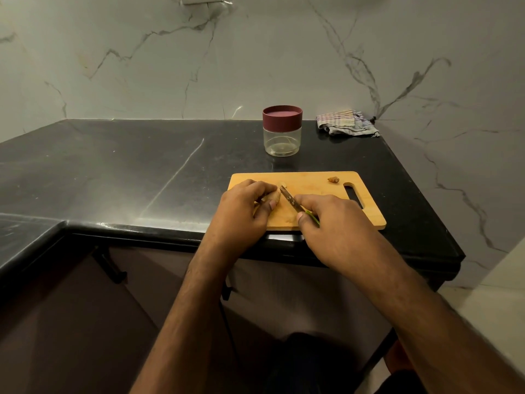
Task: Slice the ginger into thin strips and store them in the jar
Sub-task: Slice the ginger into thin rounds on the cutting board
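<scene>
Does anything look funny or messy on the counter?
Only small things. The cutting board sticks out slightly past the counter's front edge, a crumpled cloth sits in the back corner, and the jar has its lid on though strips must go in.

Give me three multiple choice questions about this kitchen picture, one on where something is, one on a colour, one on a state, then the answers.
1. Where does the small ginger piece lie?
A. on the cutting board, near its handle slot
B. inside the jar
C. on the cloth

2. What colour is the lid?
A. green
B. maroon
C. white

3. What state is the jar in?
A. open, full of strips
B. tipped over
C. upright, lid on

Answers: 1 A, it sits on the board's far right corner. 2 B, the lid is dark red. 3 C, the jar stands capped behind the board while the right hand holds the knife.
</scene>
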